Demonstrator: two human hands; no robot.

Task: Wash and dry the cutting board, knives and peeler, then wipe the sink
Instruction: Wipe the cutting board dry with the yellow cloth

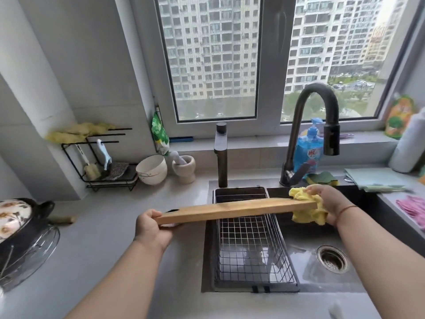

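Left hand (150,227) grips wooden cutting board (236,209); right hand (331,201) pinches yellow cloth (308,204) over its end.
Board likely rigid, wet-slippery: hold edges.

Two bare forearms enter from the bottom edge of the view, both uncovered as far as can be seen — no sleeve, cuff or glove shows on either. The left hand (150,229) carries nothing on its wrist or fingers (149,214); no ring or watch shows. The right hand (331,203) has one ornament — a thin reddish-brown cord bracelet (346,209) circling the wrist in a single slim strand, with no visible bead or clasp. The fingernails cannot be made out at this sharpness. No other part of the person shows.
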